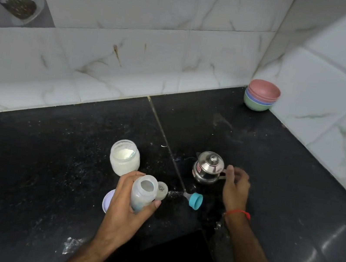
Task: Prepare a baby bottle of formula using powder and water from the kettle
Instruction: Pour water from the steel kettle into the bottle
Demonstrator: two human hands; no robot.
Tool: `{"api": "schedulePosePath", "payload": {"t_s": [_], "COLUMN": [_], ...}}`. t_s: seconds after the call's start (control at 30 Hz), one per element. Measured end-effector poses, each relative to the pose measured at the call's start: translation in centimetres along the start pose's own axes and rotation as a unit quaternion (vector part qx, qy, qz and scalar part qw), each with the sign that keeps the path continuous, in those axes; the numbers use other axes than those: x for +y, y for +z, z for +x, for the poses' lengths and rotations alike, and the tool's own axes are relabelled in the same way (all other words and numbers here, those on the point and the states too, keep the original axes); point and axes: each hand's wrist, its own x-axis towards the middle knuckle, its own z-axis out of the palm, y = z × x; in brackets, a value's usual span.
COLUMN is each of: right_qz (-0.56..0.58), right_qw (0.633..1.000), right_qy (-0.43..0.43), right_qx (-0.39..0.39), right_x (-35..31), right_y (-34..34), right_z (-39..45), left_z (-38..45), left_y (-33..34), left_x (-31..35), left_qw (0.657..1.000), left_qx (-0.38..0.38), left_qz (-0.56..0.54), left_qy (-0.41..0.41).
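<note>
My left hand [125, 203] has its grip wrapped round the clear plastic baby bottle [143, 192], open-mouthed and tilted, above the black stone tabletop [34, 176]. My right hand [236, 187] reaches with loose, parted fingers toward the small steel kettle [208, 167] and grips nothing; whether it touches the handle I cannot tell. Just behind the bottle stands the open glass jar of white powder [124, 157]. The teal-collared bottle teat [193, 200] lies on its side between my hands. Stacked pastel bowls [261, 95] sit in the far corner.
</note>
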Motion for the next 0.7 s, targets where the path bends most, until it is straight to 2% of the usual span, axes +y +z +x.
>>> {"api": "schedulePosePath", "payload": {"t_s": [0.1, 0.43, 0.7], "right_qz": [0.01, 0.192, 0.248], "right_qw": [0.997, 0.978, 0.964], "right_qy": [0.025, 0.061, 0.011], "right_qx": [-0.069, -0.053, -0.096], "right_x": [1.6, 2.8, -0.8], "right_y": [0.4, 1.6, -1.3], "right_z": [1.3, 2.0, 1.3], "left_z": [0.3, 1.1, 1.4], "left_y": [0.9, 2.0, 2.3], "left_x": [0.4, 0.6, 0.9], "left_qw": [1.0, 1.0, 0.999], "left_qx": [-0.002, -0.019, -0.03], "left_qz": [0.012, 0.011, 0.007], "left_qy": [-0.003, 0.002, 0.011]}}
